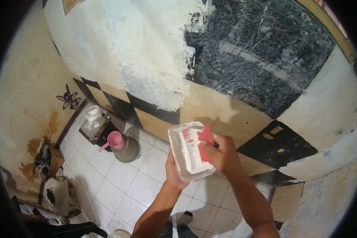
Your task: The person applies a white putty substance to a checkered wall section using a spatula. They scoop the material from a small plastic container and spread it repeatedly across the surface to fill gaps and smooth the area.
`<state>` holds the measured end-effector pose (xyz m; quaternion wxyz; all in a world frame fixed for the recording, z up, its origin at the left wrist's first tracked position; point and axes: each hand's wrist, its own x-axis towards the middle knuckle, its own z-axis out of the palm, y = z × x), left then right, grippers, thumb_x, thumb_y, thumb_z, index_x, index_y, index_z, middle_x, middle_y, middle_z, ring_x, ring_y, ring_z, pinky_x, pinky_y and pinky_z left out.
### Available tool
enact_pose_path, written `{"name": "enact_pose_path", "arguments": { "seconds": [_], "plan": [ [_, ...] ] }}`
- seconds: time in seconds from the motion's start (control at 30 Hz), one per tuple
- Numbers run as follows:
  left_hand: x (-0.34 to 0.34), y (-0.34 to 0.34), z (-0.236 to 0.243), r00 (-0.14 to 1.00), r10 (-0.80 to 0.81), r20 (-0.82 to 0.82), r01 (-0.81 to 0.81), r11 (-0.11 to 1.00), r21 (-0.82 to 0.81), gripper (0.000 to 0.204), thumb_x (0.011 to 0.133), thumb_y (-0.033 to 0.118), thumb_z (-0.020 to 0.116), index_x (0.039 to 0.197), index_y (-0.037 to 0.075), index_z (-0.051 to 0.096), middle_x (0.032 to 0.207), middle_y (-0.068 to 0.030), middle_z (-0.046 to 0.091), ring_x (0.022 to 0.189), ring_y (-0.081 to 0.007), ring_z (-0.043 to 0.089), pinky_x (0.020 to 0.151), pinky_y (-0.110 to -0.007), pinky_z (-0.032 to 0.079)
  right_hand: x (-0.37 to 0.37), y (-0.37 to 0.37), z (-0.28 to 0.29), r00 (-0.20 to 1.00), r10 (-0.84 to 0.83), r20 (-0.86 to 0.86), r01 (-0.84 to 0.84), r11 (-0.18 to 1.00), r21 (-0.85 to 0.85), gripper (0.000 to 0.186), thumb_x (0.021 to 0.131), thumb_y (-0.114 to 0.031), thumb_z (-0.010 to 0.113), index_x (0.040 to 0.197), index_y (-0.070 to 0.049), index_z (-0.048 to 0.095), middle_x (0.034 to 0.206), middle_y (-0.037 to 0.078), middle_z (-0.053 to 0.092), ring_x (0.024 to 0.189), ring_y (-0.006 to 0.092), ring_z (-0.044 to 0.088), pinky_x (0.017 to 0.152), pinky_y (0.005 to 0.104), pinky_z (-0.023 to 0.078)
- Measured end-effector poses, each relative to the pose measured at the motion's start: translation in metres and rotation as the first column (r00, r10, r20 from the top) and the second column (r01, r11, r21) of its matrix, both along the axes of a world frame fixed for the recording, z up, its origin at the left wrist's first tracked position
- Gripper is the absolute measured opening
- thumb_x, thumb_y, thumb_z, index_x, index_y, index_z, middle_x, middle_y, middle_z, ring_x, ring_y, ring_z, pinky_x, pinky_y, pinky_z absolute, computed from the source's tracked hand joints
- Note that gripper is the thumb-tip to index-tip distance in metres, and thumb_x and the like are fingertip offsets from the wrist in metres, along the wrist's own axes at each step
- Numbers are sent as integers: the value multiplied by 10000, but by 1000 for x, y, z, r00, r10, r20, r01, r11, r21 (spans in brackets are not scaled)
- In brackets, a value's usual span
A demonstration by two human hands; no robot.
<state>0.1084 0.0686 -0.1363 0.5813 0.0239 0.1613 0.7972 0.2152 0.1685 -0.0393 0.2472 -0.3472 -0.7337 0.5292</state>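
Observation:
My left hand (174, 171) grips a clear rectangular plastic tub (175, 148) from its near left side, its fingers going out of sight beneath. White putty (192, 160) lies in the tub and is smeared along its rim. A flat red plastic putty spreader (205, 135) is pinched in my right hand (225, 155), thumb on top. Its blade dips over the tub's right side and meets the putty. Past the tub rises a wall (154, 51), partly coated in white filler, with a large black patch (258, 59) on its right.
A pink dipper (115, 139) rests atop a grey bucket (129, 152) on the white tiled floor (119, 174). Behind it stands a black box (92, 129) bearing a white bag (93, 114). A cardboard box (53, 160) and a pale sack (61, 194) sit along the left wall.

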Motion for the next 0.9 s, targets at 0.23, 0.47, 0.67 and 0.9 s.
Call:
{"name": "enact_pose_path", "arguments": {
  "seconds": [0.23,0.47,0.67,0.9],
  "plan": [
    [5,7,1,999,-43,0,43,998,37,648,1047,538,301,1495,80,398,1444,-139,525,1292,-291,549,1109,-437,437,8,-1,-13,988,111,-104,-117,992,-51,221,885,-162,636,914,54,674,721,155,686,628,179,639,610,352,497],
    [13,5,6,998,-31,46,31,999,-20,579,1038,486,341,1454,101,461,1384,-122,575,1245,-288,584,1068,-441,475,-1,10,0,999,-7,51,3,996,87,230,877,-167,629,916,56,675,713,151,682,652,176,650,622,357,500],
    [14,9,-2,999,-40,31,40,999,-12,606,1040,511,339,1467,93,442,1409,-125,557,1256,-289,576,1073,-436,471,-5,2,-24,997,8,-82,-20,990,-139,231,888,-168,630,935,51,685,753,144,696,678,173,655,641,355,508],
    [8,2,6,998,-32,59,33,999,-17,589,1036,499,352,1458,104,465,1392,-112,576,1243,-290,588,1062,-448,481,14,-9,28,997,-79,-12,79,996,40,212,888,-169,642,937,34,681,751,109,678,677,146,615,655,323,493]
  ]
}}
